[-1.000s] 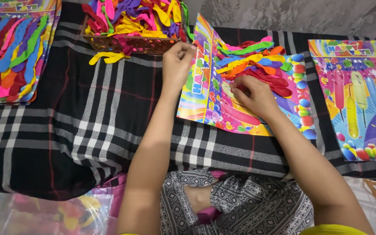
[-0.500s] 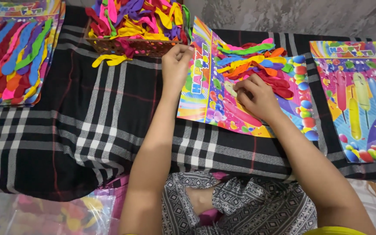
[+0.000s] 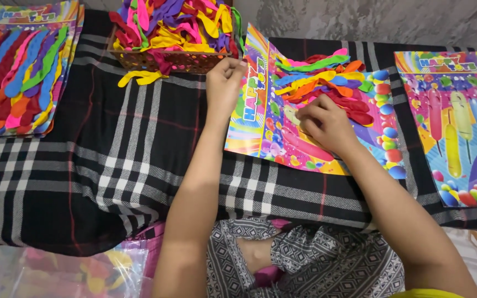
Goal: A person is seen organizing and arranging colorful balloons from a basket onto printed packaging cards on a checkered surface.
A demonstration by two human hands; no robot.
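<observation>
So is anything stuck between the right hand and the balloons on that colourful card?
Nothing visible. The right hand rests directly on the balloons on the colourful card, while the left hand pinches the card's folded top flap.

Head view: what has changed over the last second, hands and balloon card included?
Hardly anything. The right hand shifted slightly up the card, fingers staying pressed at the fanned balloons. The left hand still pinches the card's raised top flap. Basket, filled card stack and spare card stayed put; the camera drifted slightly.
</observation>
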